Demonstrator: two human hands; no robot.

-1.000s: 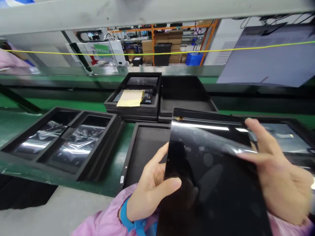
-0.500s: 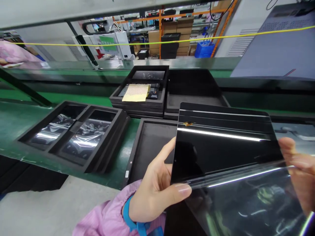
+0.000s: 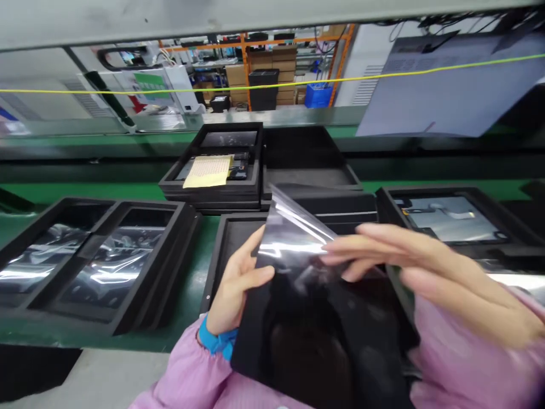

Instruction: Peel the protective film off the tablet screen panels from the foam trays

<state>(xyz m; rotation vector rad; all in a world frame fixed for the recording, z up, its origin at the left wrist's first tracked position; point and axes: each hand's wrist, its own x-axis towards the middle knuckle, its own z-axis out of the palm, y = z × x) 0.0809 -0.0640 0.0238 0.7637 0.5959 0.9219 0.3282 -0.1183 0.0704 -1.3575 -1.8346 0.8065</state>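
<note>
My left hand [image 3: 240,284] grips the left edge of a black, glossy tablet screen [image 3: 298,346], its thumb on the front. A clear plastic film [image 3: 293,227] lies over the upper part of the screen, and its top left corner stands up in a point. My right hand [image 3: 409,261] is over the film with fingers stretched out, slightly blurred. The fingertips rest on or just above the film; I cannot tell which. A black foam tray [image 3: 227,233] lies beneath the screen, mostly hidden by it.
At left stand stacked foam trays [image 3: 170,250] with film-covered panels. Behind, another tray stack [image 3: 204,190] bears a yellow sheet [image 3: 209,171], beside a deep black tray [image 3: 302,176]. A tray with a grey panel [image 3: 451,218] is at right. A yellow cord [image 3: 230,88] crosses above the green bench.
The screen has come lower and to the left. The film, earlier across its lower part, now covers its upper part. My right hand has left the right edge and moved over the film.
</note>
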